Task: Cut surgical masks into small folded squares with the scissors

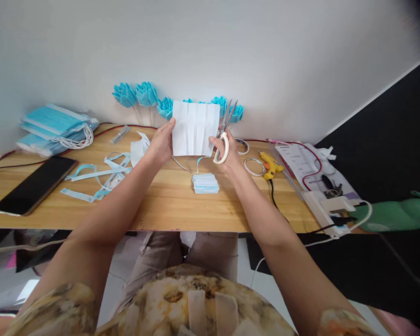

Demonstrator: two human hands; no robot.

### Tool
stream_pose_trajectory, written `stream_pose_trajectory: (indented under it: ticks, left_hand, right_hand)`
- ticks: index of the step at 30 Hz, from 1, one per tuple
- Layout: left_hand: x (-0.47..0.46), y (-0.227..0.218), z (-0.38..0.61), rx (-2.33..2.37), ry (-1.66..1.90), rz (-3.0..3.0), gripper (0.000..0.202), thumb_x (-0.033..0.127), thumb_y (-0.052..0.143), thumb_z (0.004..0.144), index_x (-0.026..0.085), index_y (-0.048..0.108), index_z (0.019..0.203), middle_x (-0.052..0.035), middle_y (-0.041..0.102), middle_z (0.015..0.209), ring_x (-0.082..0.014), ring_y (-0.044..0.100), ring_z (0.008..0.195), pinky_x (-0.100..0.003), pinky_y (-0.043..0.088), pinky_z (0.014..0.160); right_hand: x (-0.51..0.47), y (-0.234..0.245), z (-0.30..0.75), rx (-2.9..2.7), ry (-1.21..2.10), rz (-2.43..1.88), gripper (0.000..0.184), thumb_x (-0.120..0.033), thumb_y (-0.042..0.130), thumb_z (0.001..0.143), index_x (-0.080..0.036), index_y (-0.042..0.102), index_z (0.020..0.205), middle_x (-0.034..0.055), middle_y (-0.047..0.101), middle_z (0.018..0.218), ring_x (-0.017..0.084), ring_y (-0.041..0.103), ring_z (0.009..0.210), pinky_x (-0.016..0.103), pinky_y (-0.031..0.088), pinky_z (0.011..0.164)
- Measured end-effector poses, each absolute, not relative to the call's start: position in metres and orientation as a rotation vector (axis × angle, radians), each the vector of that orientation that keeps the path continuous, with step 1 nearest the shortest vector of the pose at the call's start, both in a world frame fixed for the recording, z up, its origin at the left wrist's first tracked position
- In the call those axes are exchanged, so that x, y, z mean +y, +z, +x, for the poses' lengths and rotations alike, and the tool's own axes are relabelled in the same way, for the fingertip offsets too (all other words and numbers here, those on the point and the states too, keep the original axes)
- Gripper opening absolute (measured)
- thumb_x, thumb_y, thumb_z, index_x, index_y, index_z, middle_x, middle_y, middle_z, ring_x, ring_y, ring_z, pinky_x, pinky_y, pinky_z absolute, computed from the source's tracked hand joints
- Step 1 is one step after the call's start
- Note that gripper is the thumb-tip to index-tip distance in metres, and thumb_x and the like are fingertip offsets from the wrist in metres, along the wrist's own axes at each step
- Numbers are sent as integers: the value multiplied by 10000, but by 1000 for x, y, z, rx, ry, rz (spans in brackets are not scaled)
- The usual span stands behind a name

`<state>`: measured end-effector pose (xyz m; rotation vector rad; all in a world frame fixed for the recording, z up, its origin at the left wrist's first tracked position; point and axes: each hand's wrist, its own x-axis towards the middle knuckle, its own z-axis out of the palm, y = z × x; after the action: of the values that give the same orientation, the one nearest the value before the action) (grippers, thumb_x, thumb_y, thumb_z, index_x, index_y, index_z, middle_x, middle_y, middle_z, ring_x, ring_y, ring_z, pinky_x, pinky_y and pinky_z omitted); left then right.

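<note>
A creased white sheet of face mask fabric [195,128] is held upright above the table. My left hand [162,143] pinches its left edge. At the lower right edge, my right hand [227,148] grips the sheet with the thumb while also holding scissors [225,147] with white handles, their blades pointing up and slightly apart. Below the sheet lies a small stack of cut pale blue and white pieces [205,183]. Behind it stand several blue fabric flowers [147,94] on sticks, some partly hidden by the sheet.
Folded blue masks [56,123] and a phone [35,185] lie left, near cut strips [101,175]. To the right are tape rolls [255,166], a yellow glue gun [271,164], papers [301,161], a power strip [322,212] and a green bottle [395,214]. Cords cross the table.
</note>
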<state>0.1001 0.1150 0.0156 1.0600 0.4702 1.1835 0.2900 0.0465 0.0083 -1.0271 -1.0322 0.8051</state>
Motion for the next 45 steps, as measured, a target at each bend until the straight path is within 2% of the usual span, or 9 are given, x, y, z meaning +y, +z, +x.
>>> stream_pose_trajectory:
  ticks: [2, 7, 9, 15, 21, 26, 31, 37, 45]
  left_hand:
    - [114, 14, 100, 482, 1081, 1077, 594, 665, 764, 781, 161, 700, 1089, -142, 782, 1132, -380, 672, 1247, -469, 590, 1016]
    - [120, 6, 95, 571, 1125, 1139, 522, 364, 907, 631, 165, 724, 1078, -90, 804, 1062, -320, 741, 1091, -411, 626, 913]
    - [124, 5, 92, 593, 1190, 1128, 486, 328, 894, 629, 161, 724, 1054, -86, 809, 1051, -314, 745, 1083, -412, 625, 912]
    - [127, 10, 92, 518, 1293, 1110, 443, 352, 899, 664, 165, 724, 1026, -80, 806, 1107, -298, 729, 1145, -381, 599, 983]
    - [116, 11, 97, 464, 976, 1100, 572, 680, 708, 835, 181, 716, 1115, -101, 800, 1008, -279, 770, 1003, -369, 634, 837]
    - [109, 9, 98, 450, 877, 1213, 597, 423, 916, 697, 195, 696, 1203, -51, 785, 920, -244, 771, 861, -357, 629, 790]
    - [114, 11, 96, 469, 1033, 1171, 544, 301, 916, 624, 178, 720, 1117, -69, 803, 1041, -289, 746, 1052, -389, 611, 907]
    - [123, 3, 94, 588, 1177, 1107, 347, 352, 882, 649, 164, 752, 911, -45, 796, 827, -229, 755, 837, -316, 609, 752]
    - [130, -2, 95, 576, 1300, 1105, 349, 432, 894, 683, 167, 705, 808, -3, 739, 720, -158, 709, 723, -246, 570, 689]
  right_hand:
    - [49, 8, 292, -1039, 771, -1050, 581, -497, 851, 628, -248, 594, 1086, -38, 617, 862, 138, 613, 849, 286, 522, 800]
    - [49, 10, 294, -1064, 747, -1065, 521, -446, 820, 655, -240, 596, 1078, -35, 587, 824, 137, 580, 794, 291, 503, 737]
    - [47, 12, 294, -1082, 721, -1081, 479, -422, 809, 666, -247, 605, 1062, -41, 571, 798, 125, 549, 748, 284, 489, 703]
    - [43, 15, 291, -1100, 719, -1129, 485, -442, 794, 669, -253, 595, 1069, -51, 533, 776, 114, 501, 705, 285, 468, 689]
    - [48, 10, 293, -1060, 723, -1086, 567, -529, 807, 649, -256, 558, 1079, -30, 563, 852, 141, 550, 802, 305, 476, 757]
    - [51, 6, 295, -1077, 721, -1087, 553, -527, 793, 676, -255, 560, 1097, -27, 592, 865, 151, 564, 819, 319, 496, 781]
    - [49, 9, 296, -1059, 721, -1075, 519, -483, 810, 669, -260, 566, 1070, -39, 579, 826, 143, 560, 784, 318, 500, 774]
    - [49, 9, 299, -1069, 733, -1061, 523, -510, 823, 654, -268, 569, 1042, -10, 635, 916, 164, 602, 861, 336, 520, 830]
    - [49, 8, 297, -1090, 735, -1038, 538, -490, 823, 672, -269, 582, 1100, -16, 640, 922, 154, 610, 856, 323, 535, 823]
